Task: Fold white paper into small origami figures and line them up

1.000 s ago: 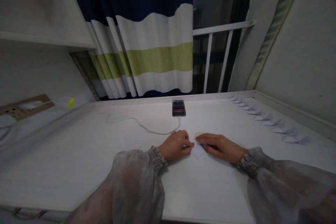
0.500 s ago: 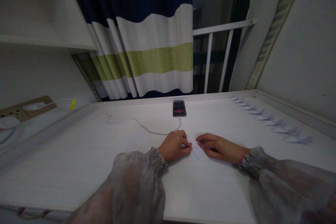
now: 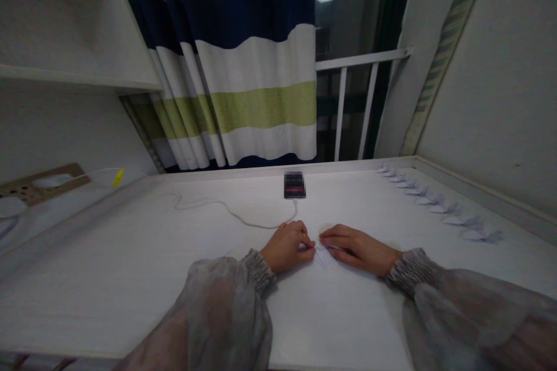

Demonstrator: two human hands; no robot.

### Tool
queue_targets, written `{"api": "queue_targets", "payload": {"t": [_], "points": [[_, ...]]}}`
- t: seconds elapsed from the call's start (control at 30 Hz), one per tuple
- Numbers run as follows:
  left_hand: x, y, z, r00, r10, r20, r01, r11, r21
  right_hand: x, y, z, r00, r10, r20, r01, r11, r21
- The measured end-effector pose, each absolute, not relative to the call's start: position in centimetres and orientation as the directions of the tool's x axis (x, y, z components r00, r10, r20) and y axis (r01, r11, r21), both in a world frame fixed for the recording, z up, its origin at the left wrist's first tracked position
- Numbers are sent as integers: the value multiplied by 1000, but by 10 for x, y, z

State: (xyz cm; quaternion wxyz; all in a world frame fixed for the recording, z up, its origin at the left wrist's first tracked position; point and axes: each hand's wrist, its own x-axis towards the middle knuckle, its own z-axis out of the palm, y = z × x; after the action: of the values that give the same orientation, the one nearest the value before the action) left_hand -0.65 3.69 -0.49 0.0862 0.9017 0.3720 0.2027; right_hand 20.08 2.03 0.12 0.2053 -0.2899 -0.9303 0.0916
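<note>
A small piece of folded white paper (image 3: 322, 258) lies on the white desk between my two hands. My left hand (image 3: 289, 248) pinches its left edge between thumb and fingertips, with the other fingers curled. From the other side my right hand (image 3: 359, 249) reaches in, thumb and fingers at the paper's upper right edge. Its index and middle fingers stretch past the top of the paper. The paper's upper part is partly hidden by the fingers.
Several folded paper pieces (image 3: 435, 198) stand in a slanting row at the right. A phone-like device (image 3: 295, 185) with a white cable (image 3: 243, 221) lies toward the back. A power strip (image 3: 47, 186) is on the left wall, and a striped curtain (image 3: 261, 93) hangs behind the desk.
The view has tilted up slightly and shifted. Both hands stay at the folded paper; the right fingers have moved a little over its upper edge.
</note>
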Motion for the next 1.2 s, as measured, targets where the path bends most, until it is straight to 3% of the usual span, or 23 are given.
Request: {"api": "queue_targets", "payload": {"t": [0.47, 0.73, 1.2], "points": [[-8, 42, -4, 686, 663, 299, 506, -731, 458, 187, 27, 2, -709, 645, 286, 543, 757, -363], [-7, 42, -2, 655, 713, 250, 526, -668, 526, 186, 33, -3, -668, 668, 329, 489, 727, -482], [3, 47, -7, 433, 875, 217, 512, -436, 740, 168, 26, 1, -478, 769, 423, 599, 638, -483]]}}
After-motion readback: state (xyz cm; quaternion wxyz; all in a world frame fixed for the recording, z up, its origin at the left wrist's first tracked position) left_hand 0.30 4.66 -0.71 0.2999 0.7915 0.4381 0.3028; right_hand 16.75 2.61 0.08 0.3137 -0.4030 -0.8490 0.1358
